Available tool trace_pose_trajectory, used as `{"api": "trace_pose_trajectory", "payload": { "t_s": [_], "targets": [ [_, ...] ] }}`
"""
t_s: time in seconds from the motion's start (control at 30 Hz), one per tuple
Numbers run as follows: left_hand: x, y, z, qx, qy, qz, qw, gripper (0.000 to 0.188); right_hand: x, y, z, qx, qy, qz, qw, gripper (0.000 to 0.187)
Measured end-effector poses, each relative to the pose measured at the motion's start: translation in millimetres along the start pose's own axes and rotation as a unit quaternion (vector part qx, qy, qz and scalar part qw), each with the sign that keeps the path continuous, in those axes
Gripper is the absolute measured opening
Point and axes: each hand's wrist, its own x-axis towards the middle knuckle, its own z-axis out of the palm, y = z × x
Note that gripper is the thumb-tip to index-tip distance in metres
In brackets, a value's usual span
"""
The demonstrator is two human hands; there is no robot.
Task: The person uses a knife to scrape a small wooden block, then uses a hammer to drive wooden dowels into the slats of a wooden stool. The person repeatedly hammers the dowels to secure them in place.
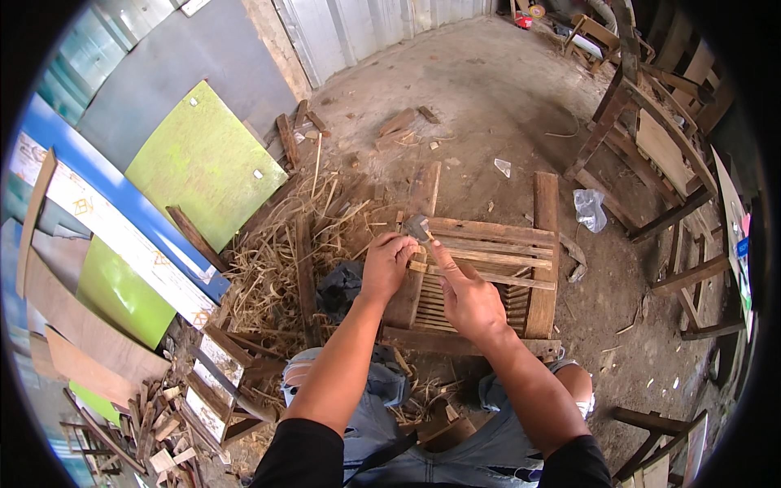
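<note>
A wooden frame with slats (543, 301), like a seat or small bench part, stands in front of my knees. In my right hand (474, 305) is a hammer, fingers closed round its handle and the index finger stretched along it. The metal hammer head (417, 226) is over the frame's left side piece, close to the ends of the slats. My left hand (389, 259) is at that same side piece, just left of the hammer head. Its thumb and fingers are pinched together; what they hold is too small to make out. Several thin light strips (488, 256) lie across the frame.
Wood shavings (272, 268) are heaped to the left, with a black plastic bag (342, 289) beside the frame. Offcuts (167, 435) pile up at lower left, below leaning green panels (207, 163). Wooden chair frames (651, 154) stand at right, near a clear plastic bag (589, 210).
</note>
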Motion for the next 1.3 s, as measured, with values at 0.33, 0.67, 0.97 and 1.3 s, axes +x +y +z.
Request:
{"api": "trace_pose_trajectory", "payload": {
  "t_s": [0.33, 0.67, 0.97, 1.3],
  "targets": [
    [0, 1, 0, 0.027, -0.008, -0.025, 0.999, 0.011, -3, 5, 4, 0.002, -0.021, 0.004, 1.0, 0.065],
    [1, 0, -8, -0.011, -0.046, -0.026, 0.999, 0.013, -6, 12, -10, 0.044, 0.055, -0.007, 0.997, 0.065],
    [5, -10, -4, -0.096, -0.007, -0.274, 0.957, 0.045, -13, 16, -8, 0.066, 0.046, -0.015, 0.997, 0.064],
    [9, -11, -5, -0.192, -0.032, -0.442, 0.876, 0.067, -10, 14, 6, 0.012, 0.032, -0.05, 0.998, 0.065]
  ]
}}
